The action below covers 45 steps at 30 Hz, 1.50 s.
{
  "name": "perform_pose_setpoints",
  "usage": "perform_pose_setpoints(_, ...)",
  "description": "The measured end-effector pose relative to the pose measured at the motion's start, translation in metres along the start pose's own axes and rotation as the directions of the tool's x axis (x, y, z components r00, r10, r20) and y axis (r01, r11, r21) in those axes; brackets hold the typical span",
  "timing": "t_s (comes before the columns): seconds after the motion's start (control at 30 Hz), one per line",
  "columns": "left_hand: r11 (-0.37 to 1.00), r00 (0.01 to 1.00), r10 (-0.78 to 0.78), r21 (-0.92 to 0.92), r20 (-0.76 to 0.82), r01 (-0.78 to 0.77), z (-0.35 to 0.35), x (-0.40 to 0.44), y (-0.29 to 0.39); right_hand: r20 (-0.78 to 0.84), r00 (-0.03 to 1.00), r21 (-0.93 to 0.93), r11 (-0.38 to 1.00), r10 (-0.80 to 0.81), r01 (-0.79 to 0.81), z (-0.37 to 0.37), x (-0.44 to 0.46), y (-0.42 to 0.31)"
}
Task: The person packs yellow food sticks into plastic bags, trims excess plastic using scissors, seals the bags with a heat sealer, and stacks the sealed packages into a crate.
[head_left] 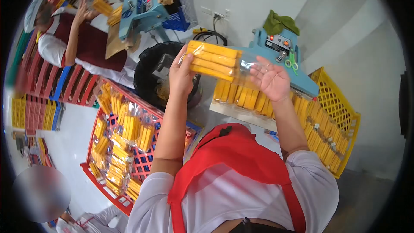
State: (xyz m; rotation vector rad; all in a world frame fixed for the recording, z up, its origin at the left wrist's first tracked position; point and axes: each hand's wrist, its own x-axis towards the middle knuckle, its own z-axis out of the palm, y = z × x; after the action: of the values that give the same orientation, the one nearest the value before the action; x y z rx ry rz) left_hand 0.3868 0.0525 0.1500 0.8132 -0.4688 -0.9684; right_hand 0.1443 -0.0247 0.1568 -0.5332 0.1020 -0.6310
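A clear plastic bag of yellow sticks (213,60) is held up in front of me, its sticks side by side. My left hand (182,71) grips the stick-filled end, thumb on top. At the bag's loose, see-through end is my right hand (271,79), palm up with its fingers spread. Behind the bag stands a light-blue sealing machine (267,51) with lit buttons. Below my right hand, a row of yellow sticks (246,97) lies on a pale board.
Filled bags lie in a red crate (88,173) at the left. A yellow crate (351,125) with more packs stands right. Behind are a black-lined bin (144,71), green scissors (292,61) and a green cloth (279,23). A co-worker (86,39) stands by another blue machine (142,15).
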Motion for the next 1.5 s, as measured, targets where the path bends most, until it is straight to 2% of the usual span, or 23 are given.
perform_pose_setpoints(0.07, 0.999, 0.998, -0.037, 0.029, 0.052, 0.036, -0.002, 0.002, -0.012, -0.154, 0.976, -0.098, 0.985, -0.157, 0.143, -0.028, -0.010, 0.007)
perform_pose_setpoints(0.1, 0.996, 0.997, -0.036, 0.079, 0.063, 0.031, -0.004, 0.004, -0.019, -0.172, 0.969, -0.100, 0.982, -0.177, 0.161, -0.035, -0.012, 0.009)
perform_pose_setpoints(0.13, 0.991, 0.997, -0.038, 0.131, 0.074, 0.028, 0.000, 0.003, -0.024, -0.199, 0.959, -0.402, 0.909, -0.199, 0.105, -0.041, -0.014, 0.014)
perform_pose_setpoints(0.17, 0.985, 0.997, -0.057, 0.168, 0.061, 0.046, 0.003, 0.000, -0.027, -0.226, 0.948, -0.658, 0.753, -0.224, 0.021, -0.046, -0.017, 0.016)
perform_pose_setpoints(0.2, 0.982, 0.994, -0.081, 0.176, 0.078, 0.067, 0.003, -0.001, -0.032, -0.246, 0.938, -0.653, 0.757, -0.244, 0.026, -0.051, -0.022, 0.015)
perform_pose_setpoints(0.27, 0.970, 0.992, -0.094, 0.233, 0.086, 0.072, 0.000, 0.001, -0.043, -0.182, 0.963, -0.788, 0.615, -0.199, -0.022, -0.059, -0.030, 0.012)
perform_pose_setpoints(0.3, 0.969, 0.990, -0.108, 0.231, 0.091, 0.084, -0.001, 0.001, -0.048, -0.197, 0.958, -0.783, 0.621, -0.211, -0.024, -0.059, -0.036, 0.008)
perform_pose_setpoints(0.33, 0.966, 0.988, -0.124, 0.239, 0.095, 0.098, -0.003, 0.002, -0.054, -0.141, 0.989, -0.552, 0.833, -0.052, -0.035, -0.053, -0.042, 0.002)
perform_pose_setpoints(0.37, 0.961, 0.982, -0.163, 0.241, 0.098, 0.136, -0.006, 0.002, -0.058, -0.030, 0.996, -0.270, 0.959, 0.080, -0.085, -0.047, -0.047, -0.002)
perform_pose_setpoints(0.47, 0.942, 0.960, -0.275, 0.211, 0.044, 0.260, 0.001, -0.003, -0.062, -0.116, 0.990, -0.228, 0.968, 0.078, -0.103, -0.033, -0.053, -0.006)
perform_pose_setpoints(0.5, 0.928, 0.941, -0.337, 0.166, -0.006, 0.334, 0.004, -0.005, -0.063, -0.318, 0.948, -0.393, 0.910, 0.001, -0.132, -0.029, -0.050, -0.006)
perform_pose_setpoints(0.53, 0.925, 0.939, -0.345, 0.169, -0.007, 0.341, 0.004, -0.006, -0.065, -0.324, 0.946, -0.387, 0.913, 0.001, -0.133, -0.036, -0.049, -0.004)
perform_pose_setpoints(0.6, 0.883, 0.916, -0.400, 0.265, -0.007, 0.388, 0.005, -0.006, -0.068, -0.341, 0.913, -0.783, 0.606, -0.225, -0.143, -0.052, -0.047, 0.001)
perform_pose_setpoints(0.73, 0.907, 0.916, -0.390, 0.214, 0.093, 0.364, 0.000, -0.009, -0.075, -0.328, 0.910, -0.783, 0.612, -0.255, -0.111, -0.050, -0.049, 0.011)
perform_pose_setpoints(0.8, 0.906, 0.920, -0.379, 0.244, 0.103, 0.346, -0.001, -0.011, -0.076, -0.365, 0.904, -0.702, 0.704, -0.222, -0.111, -0.050, -0.050, 0.016)
perform_pose_setpoints(0.93, 0.896, 0.899, -0.409, 0.260, 0.160, 0.361, -0.019, -0.009, -0.081, -0.388, 0.910, -0.663, 0.729, -0.144, -0.168, -0.045, -0.054, 0.011)
perform_pose_setpoints(1.0, 0.896, 0.861, -0.436, 0.210, 0.261, 0.391, -0.021, -0.006, -0.081, -0.454, 0.861, -0.700, 0.689, -0.228, -0.187, -0.051, -0.054, 0.015)
perform_pose_setpoints(1.13, 0.888, 0.891, -0.424, 0.265, 0.162, 0.375, -0.009, -0.011, -0.081, -0.408, 0.878, -0.726, 0.672, -0.251, -0.146, -0.050, -0.054, 0.020)
perform_pose_setpoints(1.2, 0.817, 0.821, -0.542, 0.343, 0.182, 0.464, -0.004, -0.016, -0.072, -0.355, 0.909, -0.764, 0.629, -0.218, -0.147, -0.038, -0.057, 0.014)
perform_pose_setpoints(1.23, 0.818, 0.822, -0.540, 0.342, 0.181, 0.462, -0.006, -0.017, -0.072, -0.353, 0.910, -0.764, 0.628, -0.217, -0.147, -0.039, -0.058, 0.014)
perform_pose_setpoints(1.3, 0.749, 0.786, -0.586, 0.499, 0.195, 0.435, -0.012, -0.018, -0.074, -0.412, 0.899, -0.776, 0.573, -0.148, -0.262, -0.045, -0.061, 0.011)
perform_pose_setpoints(1.43, 0.791, 0.811, -0.570, 0.355, 0.132, 0.498, -0.012, -0.018, -0.084, -0.454, 0.885, -0.718, 0.630, -0.102, -0.296, -0.048, -0.059, 0.010)
perform_pose_setpoints(1.5, 0.779, 0.852, -0.520, 0.373, -0.062, 0.503, -0.016, -0.015, -0.086, -0.470, 0.865, -0.712, 0.654, -0.172, -0.257, -0.050, -0.056, 0.012)
